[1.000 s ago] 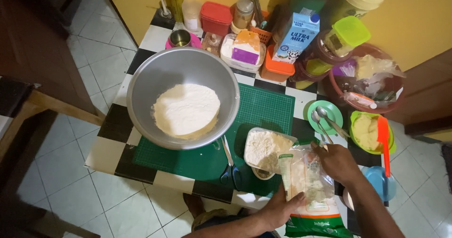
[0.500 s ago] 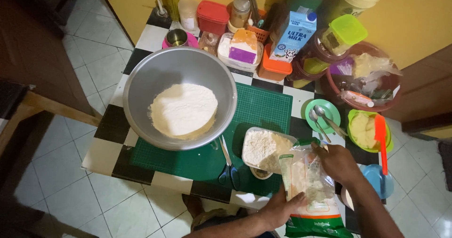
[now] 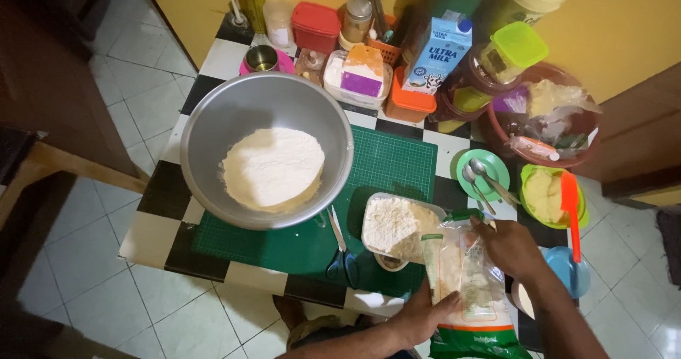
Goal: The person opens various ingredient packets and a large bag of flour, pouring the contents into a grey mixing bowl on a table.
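Hands (image 3: 425, 315) (image 3: 509, 249) gripping flour bag (image 3: 464, 288), overhanging table edge (image 3: 234, 274)

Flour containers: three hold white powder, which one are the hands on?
The clear plastic bag at the table's near edge: left hand grips its side, right hand its top. The steel bowl and rectangular tub sit untouched.
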